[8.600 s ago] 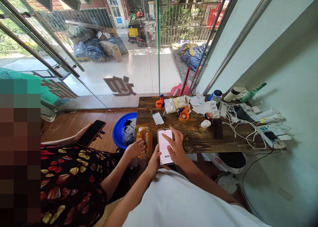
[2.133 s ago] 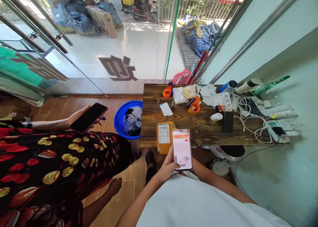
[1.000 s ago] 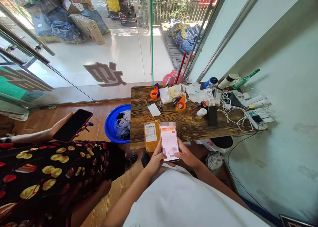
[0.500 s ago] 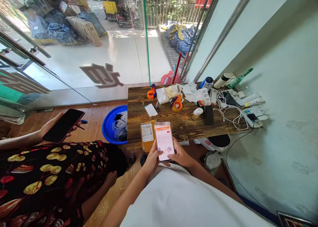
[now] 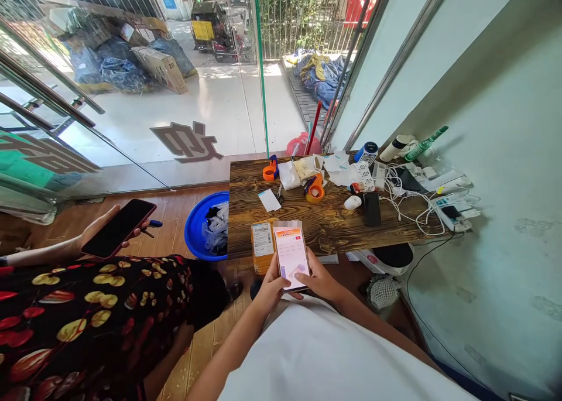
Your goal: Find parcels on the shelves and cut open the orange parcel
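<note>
I hold a lit smartphone [image 5: 291,257] upright in front of my chest with both hands. My left hand [image 5: 268,288] grips its left edge and back. My right hand [image 5: 322,279] wraps the right edge, thumb near the screen. Just beyond the phone a yellow padded parcel [image 5: 262,246] with a white label lies on the near edge of the dark wooden table [image 5: 333,222]. A person in a black flowered dress [image 5: 105,313] stands at my left and holds a dark phone [image 5: 117,228] flat on an outstretched hand.
On the table lie orange tape dispensers [image 5: 314,189], a white card [image 5: 269,200], paper slips, a black phone [image 5: 373,208], chargers and white cables [image 5: 430,202]. A blue basin [image 5: 197,225] with plastic bags sits on the floor left of the table. Glass doors stand beyond.
8.6 s ago the other person's hand rested on the parcel and my finger tapped the screen; that hand has withdrawn. Now both my hands hold the phone, which shows an orange-headed page.
</note>
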### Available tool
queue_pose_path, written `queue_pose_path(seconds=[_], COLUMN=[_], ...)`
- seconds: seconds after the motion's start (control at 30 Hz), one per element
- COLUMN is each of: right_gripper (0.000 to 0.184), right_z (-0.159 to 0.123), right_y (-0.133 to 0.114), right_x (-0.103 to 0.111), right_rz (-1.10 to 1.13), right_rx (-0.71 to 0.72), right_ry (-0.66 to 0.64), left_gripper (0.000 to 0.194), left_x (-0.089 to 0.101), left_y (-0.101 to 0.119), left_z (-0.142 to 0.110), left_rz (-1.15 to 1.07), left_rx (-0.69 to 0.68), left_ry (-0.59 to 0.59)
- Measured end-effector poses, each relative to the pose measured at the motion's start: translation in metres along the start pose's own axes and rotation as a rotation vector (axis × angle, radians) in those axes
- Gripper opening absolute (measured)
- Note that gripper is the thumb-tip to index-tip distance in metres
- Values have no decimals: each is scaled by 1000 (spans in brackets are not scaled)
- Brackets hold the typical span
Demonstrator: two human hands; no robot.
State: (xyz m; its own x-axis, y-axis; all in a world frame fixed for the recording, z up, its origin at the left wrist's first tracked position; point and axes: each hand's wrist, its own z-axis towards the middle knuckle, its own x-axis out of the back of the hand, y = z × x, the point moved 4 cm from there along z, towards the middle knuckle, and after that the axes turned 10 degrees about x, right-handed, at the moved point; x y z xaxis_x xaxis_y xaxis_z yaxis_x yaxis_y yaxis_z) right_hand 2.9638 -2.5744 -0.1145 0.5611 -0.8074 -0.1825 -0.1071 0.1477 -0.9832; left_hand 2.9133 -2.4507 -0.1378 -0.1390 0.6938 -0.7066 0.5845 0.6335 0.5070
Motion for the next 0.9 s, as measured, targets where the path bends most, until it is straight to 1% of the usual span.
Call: queue_pose_path(seconds=[0.07, 0.13, 0.23, 0.33, 0.4, 0.5, 0.57, 0.67, 0.73, 0.8, 0.9], right_gripper=[55, 45, 33, 32, 34, 37, 37, 41, 45, 43, 34], right_z=[1, 5, 15, 25, 29, 28, 23, 13, 8, 6, 10], right_y=[1, 4, 9, 10, 9, 4, -3, -16, -21, -19, -9], right_x=[-1, -1, 0, 4, 6, 4, 1, -2, -4, -3, 0], right_rz=[12, 88, 197, 140, 73, 15, -68, -271, -377, -412, -298], right_rx=[-3, -35, -89, -102, -104, -68, 25, 211, 281, 273, 171], right_ry=[20, 73, 215, 352, 387, 366, 343, 324, 305, 288, 275], left_gripper=[104, 105, 102, 100, 101, 102, 101, 96, 95, 96, 96], left_x=[2, 4, 5, 3, 2, -1, -2, -2, -3, -3, -4], left_y=[-1, -3, -4, -4, -3, -2, 0, 4, 6, 7, 10], left_z=[0, 0, 0, -1, -2, -3, -3, -3, -4, -4, -6], left_rz=[30, 47, 39, 28, 26, 9, -3, -19, -35, -48, -49], left_rx=[-12, -12, 8, 31, 42, 47, 40, 19, 13, 11, 0], left_ry=[1, 13, 11, -2, 0, 7, 11, 5, 0, 3, 25])
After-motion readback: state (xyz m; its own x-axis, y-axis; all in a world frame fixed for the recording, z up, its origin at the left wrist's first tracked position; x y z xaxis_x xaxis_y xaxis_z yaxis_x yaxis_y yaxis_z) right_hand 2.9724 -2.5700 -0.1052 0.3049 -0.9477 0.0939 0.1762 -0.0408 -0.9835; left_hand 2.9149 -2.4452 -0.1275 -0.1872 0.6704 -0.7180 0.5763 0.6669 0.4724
